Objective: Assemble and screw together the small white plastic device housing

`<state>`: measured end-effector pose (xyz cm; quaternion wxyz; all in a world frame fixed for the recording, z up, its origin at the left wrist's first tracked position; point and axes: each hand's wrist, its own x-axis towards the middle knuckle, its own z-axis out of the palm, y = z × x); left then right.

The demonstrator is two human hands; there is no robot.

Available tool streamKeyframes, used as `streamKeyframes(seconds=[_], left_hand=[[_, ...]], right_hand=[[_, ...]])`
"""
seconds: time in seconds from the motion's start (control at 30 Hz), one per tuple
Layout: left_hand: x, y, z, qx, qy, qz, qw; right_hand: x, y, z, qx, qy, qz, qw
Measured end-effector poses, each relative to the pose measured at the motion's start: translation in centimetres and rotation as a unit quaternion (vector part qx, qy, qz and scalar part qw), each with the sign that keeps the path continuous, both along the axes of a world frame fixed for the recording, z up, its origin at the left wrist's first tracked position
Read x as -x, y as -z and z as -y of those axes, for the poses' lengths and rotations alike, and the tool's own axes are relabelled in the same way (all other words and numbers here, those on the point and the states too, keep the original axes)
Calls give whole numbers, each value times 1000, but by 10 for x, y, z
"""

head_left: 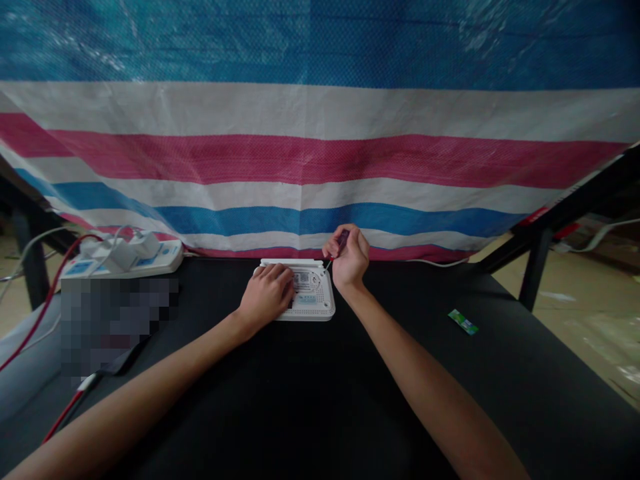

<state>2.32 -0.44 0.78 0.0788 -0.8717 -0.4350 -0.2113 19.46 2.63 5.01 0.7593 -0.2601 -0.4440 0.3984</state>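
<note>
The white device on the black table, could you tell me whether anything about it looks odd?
The white device lies underside up, label and vent holes showing. The left hand presses on it; the right hand holds a small screwdriver at its far corner. Nothing looks damaged or spilled.

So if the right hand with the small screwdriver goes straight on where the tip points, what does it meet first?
Probably the white router: the screwdriver in the right hand slants down-left toward its top right corner. Whether the tip already touches is unclear.
</note>
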Motion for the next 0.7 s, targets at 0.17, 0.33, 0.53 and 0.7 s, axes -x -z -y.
streamKeyframes(seconds=[0.17,0.33,0.53,0.7], left_hand=[[1,2,-1,6,-2,3,1000],[1,-10,1,16,42,69,997],[-6,-20,6,251,77,270,927],[-11,-12,5,363,114,312,871]], right_hand=[[-1,-11,5,-17,-18,-16,1000],[0,-17,8,19,-57,-53,997],[0,-25,16,43,-110,-72,990],[5,-25,22,52,-134,-76,987]])
